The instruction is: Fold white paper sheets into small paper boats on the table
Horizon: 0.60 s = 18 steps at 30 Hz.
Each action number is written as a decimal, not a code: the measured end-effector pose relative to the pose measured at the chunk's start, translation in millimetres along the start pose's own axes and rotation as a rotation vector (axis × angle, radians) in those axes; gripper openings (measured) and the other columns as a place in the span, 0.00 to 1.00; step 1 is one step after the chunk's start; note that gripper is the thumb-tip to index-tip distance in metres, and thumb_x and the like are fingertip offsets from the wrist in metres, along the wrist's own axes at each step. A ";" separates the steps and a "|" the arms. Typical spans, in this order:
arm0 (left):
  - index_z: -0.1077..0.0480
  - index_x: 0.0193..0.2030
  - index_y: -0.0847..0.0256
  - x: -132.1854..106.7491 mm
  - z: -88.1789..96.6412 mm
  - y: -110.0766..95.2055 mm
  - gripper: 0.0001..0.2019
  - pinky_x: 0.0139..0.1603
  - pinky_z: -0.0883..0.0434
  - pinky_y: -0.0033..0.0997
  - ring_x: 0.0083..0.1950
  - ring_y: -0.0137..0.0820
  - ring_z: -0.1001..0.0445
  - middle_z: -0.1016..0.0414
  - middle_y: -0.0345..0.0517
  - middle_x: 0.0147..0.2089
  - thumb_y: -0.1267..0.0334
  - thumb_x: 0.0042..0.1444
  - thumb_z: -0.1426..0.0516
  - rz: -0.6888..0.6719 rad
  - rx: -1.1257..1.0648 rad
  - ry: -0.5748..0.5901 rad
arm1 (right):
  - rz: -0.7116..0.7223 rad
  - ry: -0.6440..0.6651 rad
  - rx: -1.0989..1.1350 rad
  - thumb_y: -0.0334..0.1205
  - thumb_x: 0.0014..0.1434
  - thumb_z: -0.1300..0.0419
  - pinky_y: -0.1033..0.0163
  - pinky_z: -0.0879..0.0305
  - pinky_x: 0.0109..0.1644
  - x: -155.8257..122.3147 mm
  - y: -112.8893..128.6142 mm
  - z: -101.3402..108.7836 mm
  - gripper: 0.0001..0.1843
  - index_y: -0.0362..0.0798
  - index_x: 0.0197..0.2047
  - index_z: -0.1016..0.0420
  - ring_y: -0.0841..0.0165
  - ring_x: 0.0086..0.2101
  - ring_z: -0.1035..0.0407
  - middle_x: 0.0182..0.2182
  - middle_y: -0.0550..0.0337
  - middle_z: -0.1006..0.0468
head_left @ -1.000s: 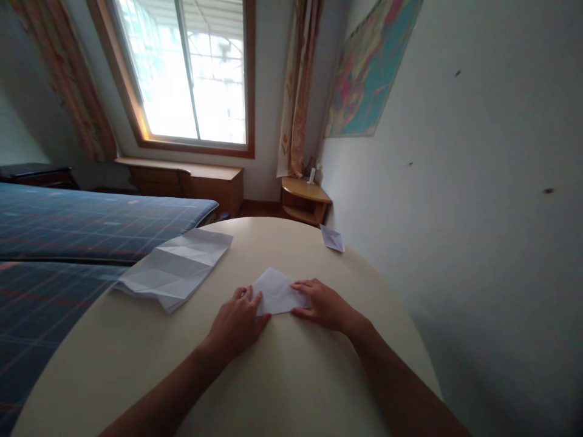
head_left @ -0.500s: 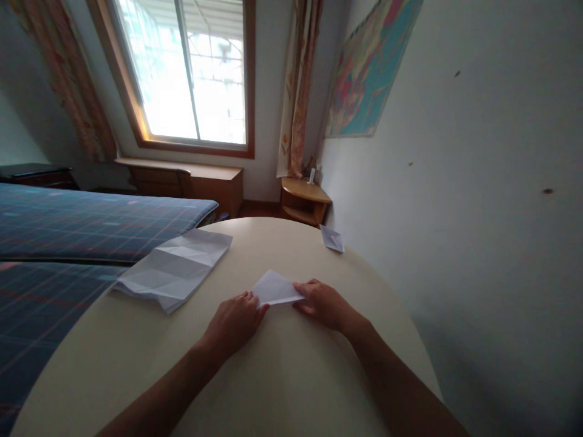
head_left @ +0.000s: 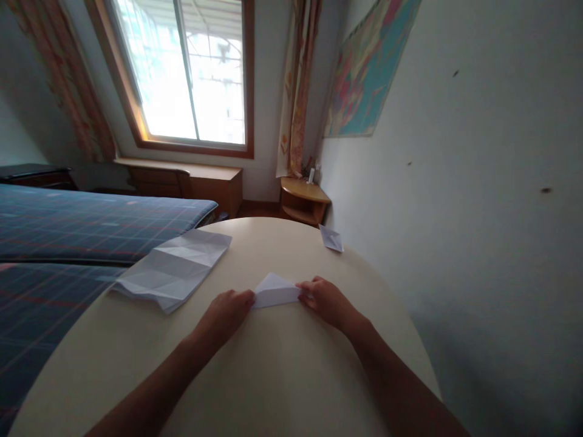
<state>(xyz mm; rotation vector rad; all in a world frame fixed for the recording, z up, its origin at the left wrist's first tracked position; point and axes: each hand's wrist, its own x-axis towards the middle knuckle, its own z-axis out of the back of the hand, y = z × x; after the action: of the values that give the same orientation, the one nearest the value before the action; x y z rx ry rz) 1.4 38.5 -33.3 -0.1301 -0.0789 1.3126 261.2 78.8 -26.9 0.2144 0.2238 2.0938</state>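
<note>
A small folded sheet of white paper point(head_left: 277, 294) lies on the round cream table point(head_left: 273, 376), between my two hands. Its top comes to a low peak, and a folded strip runs along the near edge. My left hand point(head_left: 231, 308) pinches the paper's left corner with thumb and fingers. At the opposite corner, my right hand point(head_left: 324, 298) grips the paper, its fingertips closed on the edge.
Creased white sheets point(head_left: 177, 267) lie at the table's left edge. A small folded paper piece point(head_left: 331, 238) sits near the far right rim. A plaid mattress point(head_left: 100, 227) borders the left side, a white wall point(head_left: 478, 255) the right.
My left thumb has drawn back from the paper's near edge to its left corner. A folded strip now shows along the near edge. My right fingers have closed in at the right corner.
</note>
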 end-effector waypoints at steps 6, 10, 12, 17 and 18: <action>0.27 0.53 0.56 2.4 -5.3 5.8 0.14 0.49 0.30 0.35 0.47 0.39 0.21 0.19 0.50 0.45 0.64 0.64 0.50 0.038 -0.119 -0.065 | -0.077 -0.033 -0.004 0.35 0.62 0.43 0.64 0.35 0.45 0.3 0.6 0.0 0.17 0.52 0.53 0.23 0.65 0.38 0.25 0.39 0.53 0.19; 0.27 0.52 0.55 2.5 -6.3 9.8 0.14 0.50 0.31 0.34 0.48 0.38 0.22 0.19 0.48 0.46 0.64 0.63 0.48 0.047 -0.178 -0.107 | -0.072 -0.060 0.072 0.34 0.61 0.43 0.64 0.34 0.46 1.7 -0.8 -0.7 0.17 0.51 0.53 0.23 0.65 0.40 0.24 0.40 0.55 0.18; 0.27 0.52 0.54 2.3 -6.7 12.1 0.14 0.49 0.31 0.34 0.48 0.38 0.22 0.19 0.47 0.47 0.64 0.62 0.47 0.061 -0.177 -0.116 | -0.080 -0.066 0.112 0.33 0.61 0.44 0.64 0.33 0.46 2.2 -1.5 -1.0 0.18 0.50 0.53 0.23 0.65 0.40 0.23 0.40 0.55 0.17; 0.28 0.54 0.51 3.1 -10.1 16.6 0.15 0.48 0.30 0.31 0.50 0.36 0.23 0.19 0.43 0.48 0.64 0.61 0.47 0.067 -0.203 -0.124 | -0.104 -0.099 0.225 0.32 0.59 0.43 0.64 0.33 0.47 3.8 -7.0 -4.3 0.18 0.49 0.52 0.24 0.66 0.41 0.23 0.40 0.56 0.17; 0.28 0.54 0.51 3.3 -10.7 16.9 0.16 0.48 0.30 0.31 0.50 0.36 0.23 0.19 0.42 0.48 0.65 0.61 0.47 0.064 -0.206 -0.124 | -0.107 -0.112 0.246 0.31 0.59 0.43 0.64 0.32 0.47 4.2 -8.5 -5.2 0.18 0.48 0.52 0.24 0.66 0.40 0.23 0.40 0.56 0.17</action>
<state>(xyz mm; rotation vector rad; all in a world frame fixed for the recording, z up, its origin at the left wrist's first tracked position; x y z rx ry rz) -12.6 45.4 -46.3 -0.2286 -0.3183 1.3742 264.8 86.4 -33.8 0.4561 0.4166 1.9392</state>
